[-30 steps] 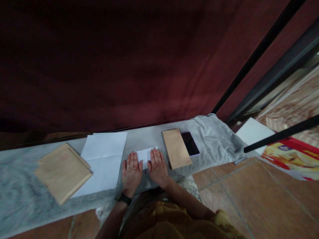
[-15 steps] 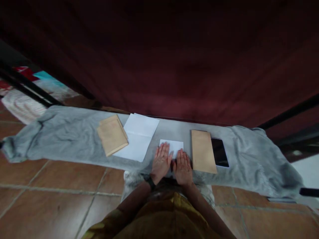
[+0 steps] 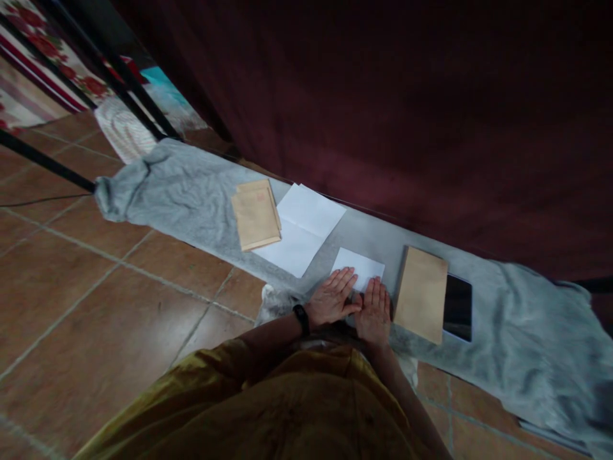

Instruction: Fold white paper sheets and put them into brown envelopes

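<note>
My left hand (image 3: 331, 298) and my right hand (image 3: 375, 313) lie flat, fingers stretched out, side by side on the near edge of a small folded white paper (image 3: 360, 266). The paper rests on a grey cloth (image 3: 191, 191) spread over the floor. A black band is on my left wrist. Just right of my right hand lies a brown envelope (image 3: 421, 292), overlapping a dark phone (image 3: 458, 306).
Left of the folded paper lies a larger white sheet (image 3: 304, 227) with a crease, and a stack of brown envelopes (image 3: 255, 214) rests on its left edge. A dark red curtain (image 3: 383, 96) hangs behind the cloth. Black metal bars (image 3: 119, 76) cross the upper left over tiled floor (image 3: 96, 287).
The view has swung further to the left, so everything sits further right and tilted. Both hands stay flat on the folded paper, with little visible movement.
</note>
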{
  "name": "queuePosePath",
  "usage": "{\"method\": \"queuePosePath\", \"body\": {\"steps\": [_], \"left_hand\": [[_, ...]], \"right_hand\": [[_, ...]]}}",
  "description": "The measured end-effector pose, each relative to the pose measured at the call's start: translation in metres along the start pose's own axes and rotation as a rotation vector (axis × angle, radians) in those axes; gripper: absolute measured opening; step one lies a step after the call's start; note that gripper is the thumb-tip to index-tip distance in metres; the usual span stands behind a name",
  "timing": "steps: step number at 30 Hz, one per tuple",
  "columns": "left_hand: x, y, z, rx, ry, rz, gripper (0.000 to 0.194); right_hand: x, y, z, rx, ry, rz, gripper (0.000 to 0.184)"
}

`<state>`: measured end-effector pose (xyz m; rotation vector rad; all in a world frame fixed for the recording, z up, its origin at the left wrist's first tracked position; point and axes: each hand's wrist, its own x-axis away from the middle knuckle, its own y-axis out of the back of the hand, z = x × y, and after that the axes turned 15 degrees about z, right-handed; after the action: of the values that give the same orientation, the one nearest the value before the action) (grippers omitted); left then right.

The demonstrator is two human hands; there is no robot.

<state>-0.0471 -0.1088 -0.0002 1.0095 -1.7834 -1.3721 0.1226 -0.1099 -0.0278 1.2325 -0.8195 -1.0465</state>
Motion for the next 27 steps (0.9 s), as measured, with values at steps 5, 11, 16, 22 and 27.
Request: {"method": "queuePosePath", "body": {"steps": [5,11,16,22,27], "left_hand": [[0.006,0.000,0.009,-0.019,0.029,0.008,0.086],[0.014,0.001,0.018,-0.026,0.037,0.006,0.091],[0.014,0.001,0.018,-0.009,0.036,0.029,0.091],[0.012,0.006,0.017,0.012,0.035,0.052,0.079],[0.018,0.009,0.026,-0.002,0.034,0.022,0.059]], "right_hand": [[0.002,0.003,0.000,-0.004,-0.013,-0.017,0.065],[0.007,0.005,-0.006,0.001,-0.003,-0.006,0.068],[0.007,0.011,-0.002,-0.012,-0.008,-0.029,0.065],[-0.007,0.013,0.016,-0.080,0.120,0.035,0.059],[-0.006,0.007,0.018,-0.058,0.061,-0.014,0.062]]}}
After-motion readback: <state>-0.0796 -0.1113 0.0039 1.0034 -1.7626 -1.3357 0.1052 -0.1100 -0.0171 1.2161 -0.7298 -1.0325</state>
